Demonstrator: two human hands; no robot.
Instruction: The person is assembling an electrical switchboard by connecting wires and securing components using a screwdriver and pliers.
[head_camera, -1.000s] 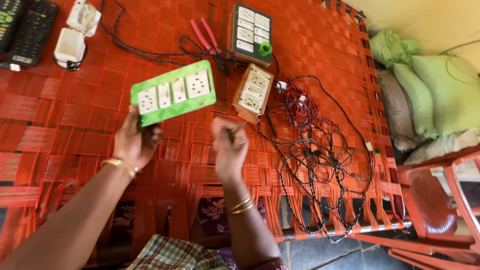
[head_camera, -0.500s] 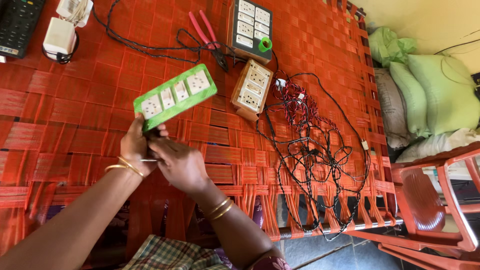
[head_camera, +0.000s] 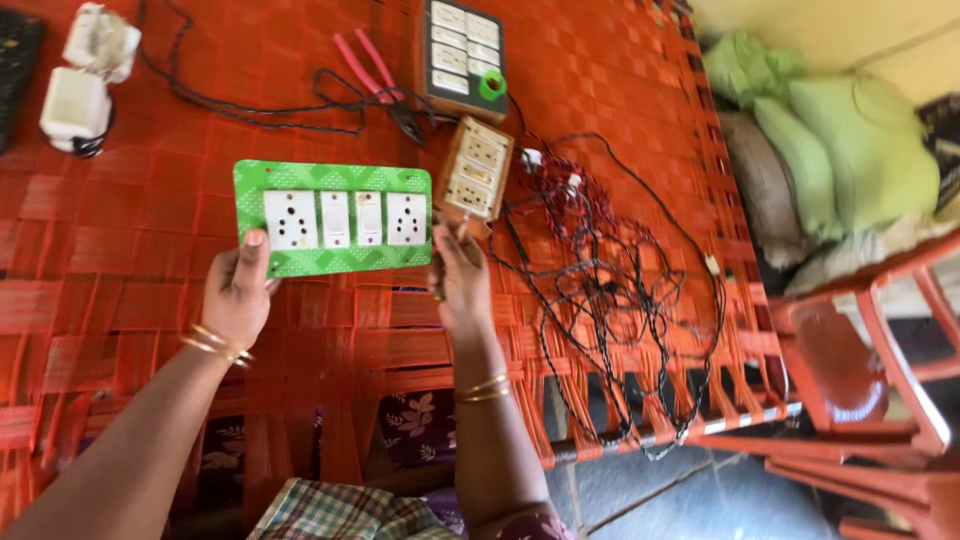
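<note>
We see the orange woven cot (head_camera: 120, 230) spanning the view. Above it, the green switch plate (head_camera: 333, 218) is held level: the left hand (head_camera: 238, 292) grips its lower left corner, the right hand (head_camera: 462, 285) closes on its right edge. Just right of the plate lies a wooden switch box (head_camera: 478, 170), then tangled black wires (head_camera: 610, 290); beyond the plate, red-handled pliers (head_camera: 368, 62).

Green switch plate (head_camera: 333, 218), held level

Glossy plastic switch plate (head_camera: 333, 219), woven cot webbing (head_camera: 150, 330)
</note>
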